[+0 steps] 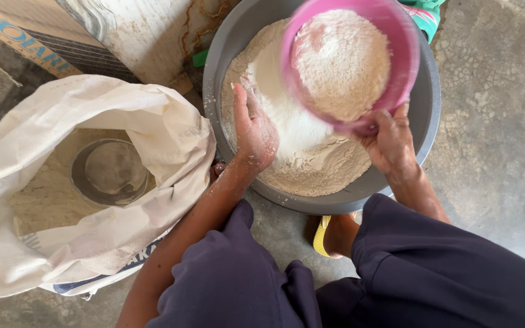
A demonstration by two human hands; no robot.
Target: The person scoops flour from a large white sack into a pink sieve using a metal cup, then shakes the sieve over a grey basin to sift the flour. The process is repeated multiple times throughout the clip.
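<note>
- While the right hand (391, 141) grips the near rim of one pink plastic bowl (408, 54), fingers curled shut on it, the bowl hangs tilted over the one large grey basin (429, 115).
- The pink bowl is round, its edge blurred, and it is heaped with pale, coarse, off-white flour (341, 61).
- The left hand (254, 130) lies flat and open inside the basin, fingers stretched together, resting on the mound of flour (311, 161) there and holding nothing; its skin and forearm are dusted white.
- The basin stands on the concrete floor (499, 170), just beyond the person's knees, and its flour heap fills most of the bottom, whiter in the middle and greyer at the near edge.
- One white woven sack (92, 121) lies open to the left of the basin, touching its side, with more flour inside.
- One round metal bowl (109, 171) sits in the sack's mouth, sunk in the flour.
- One yellow sandal (321, 235) shows below the basin, between the two dark-clad knees.
</note>
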